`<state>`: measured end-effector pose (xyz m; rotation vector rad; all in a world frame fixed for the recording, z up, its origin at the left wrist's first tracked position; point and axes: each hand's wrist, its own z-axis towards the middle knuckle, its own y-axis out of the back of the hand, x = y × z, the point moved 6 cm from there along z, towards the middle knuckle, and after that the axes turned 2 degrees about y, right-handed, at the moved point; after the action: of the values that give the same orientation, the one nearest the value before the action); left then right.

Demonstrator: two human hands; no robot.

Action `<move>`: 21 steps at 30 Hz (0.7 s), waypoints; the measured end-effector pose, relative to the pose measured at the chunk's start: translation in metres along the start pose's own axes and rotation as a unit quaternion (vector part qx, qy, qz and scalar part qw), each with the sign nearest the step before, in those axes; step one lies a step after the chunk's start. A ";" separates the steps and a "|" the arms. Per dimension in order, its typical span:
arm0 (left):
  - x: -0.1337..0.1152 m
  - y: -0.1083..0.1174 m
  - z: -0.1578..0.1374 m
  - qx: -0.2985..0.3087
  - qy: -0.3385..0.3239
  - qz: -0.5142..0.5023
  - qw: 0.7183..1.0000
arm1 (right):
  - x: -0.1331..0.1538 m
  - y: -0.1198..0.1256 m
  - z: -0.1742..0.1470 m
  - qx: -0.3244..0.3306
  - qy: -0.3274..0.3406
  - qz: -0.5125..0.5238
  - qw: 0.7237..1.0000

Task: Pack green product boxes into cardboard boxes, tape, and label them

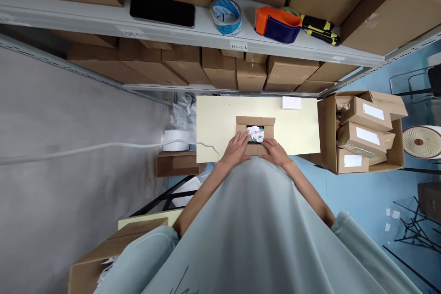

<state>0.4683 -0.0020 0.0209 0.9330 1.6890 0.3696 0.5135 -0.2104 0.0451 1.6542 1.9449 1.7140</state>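
Note:
On the pale yellow tabletop point(220, 119) stands a small cardboard box point(255, 121) with its flaps folded outward. Inside it lie white and pink printed papers point(255, 132), with a bit of green at their edge. My left hand point(237, 148) grips the near left corner of the box, fingers over the flap and thumb toward my body. At the near right corner, my right hand point(276, 151) holds the box in the same way. My shirt point(257, 220) comes up close to the near flap.
A white block point(291, 103) sits at the table's back right. The shelf above carries a phone point(161, 9), blue tape roll point(226, 17), orange-and-blue tape dispenser point(278, 25) and yellow-black cutters point(320, 30). Right of the table is a large carton point(329, 133) of boxes; left, a white cable point(138, 145).

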 end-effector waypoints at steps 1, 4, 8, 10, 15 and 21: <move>-0.004 -0.003 -0.001 0.001 -0.005 0.005 1.000 | 0.000 -0.001 -0.003 -0.004 0.002 -0.002 1.000; -0.019 -0.014 0.000 0.009 -0.014 0.030 0.999 | -0.001 -0.004 -0.009 -0.009 0.005 -0.020 1.000; -0.032 -0.025 0.003 0.002 0.009 0.048 0.999 | 0.001 -0.002 -0.015 0.000 0.016 -0.050 0.999; -0.031 -0.023 0.003 -0.005 0.017 0.034 0.999 | 0.000 0.001 -0.017 -0.001 0.017 -0.052 0.999; -0.016 -0.003 -0.003 -0.020 0.021 -0.033 0.999 | -0.002 0.012 -0.016 -0.010 -0.001 -0.021 1.000; 0.014 0.028 0.008 -0.139 0.083 -0.107 0.981 | -0.020 0.031 0.010 -0.106 -0.106 -0.010 0.989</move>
<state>0.4850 0.0247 0.0271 0.5199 1.8124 0.5340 0.5483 -0.2244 0.0533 1.6566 1.6202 1.5980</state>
